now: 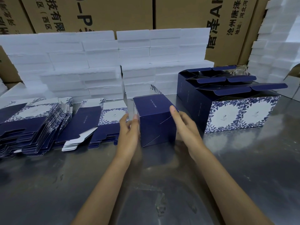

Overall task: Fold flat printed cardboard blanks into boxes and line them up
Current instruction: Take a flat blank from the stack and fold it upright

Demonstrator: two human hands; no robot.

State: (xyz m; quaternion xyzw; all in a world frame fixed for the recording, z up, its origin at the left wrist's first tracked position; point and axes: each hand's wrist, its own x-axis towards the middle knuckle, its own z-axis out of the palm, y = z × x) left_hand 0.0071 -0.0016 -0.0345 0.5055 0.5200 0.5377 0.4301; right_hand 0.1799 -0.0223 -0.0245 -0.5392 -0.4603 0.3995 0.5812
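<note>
A navy blue folded box [155, 120] stands tilted in the middle of the metal table [146, 184], its closed bottom facing me. My left hand [129, 132] touches its left side with straight fingers. My right hand [183, 124] lies along its right side, thumb up on the top edge. Left of it lie stacks of flat blue-and-white printed blanks [40, 120]. To the right, several folded boxes [230, 101] stand in rows with their top flaps open.
Stacks of white foam blocks [103, 65] line the back of the table, more at the far right [279, 46]. Large brown cartons [113, 13] rise behind them.
</note>
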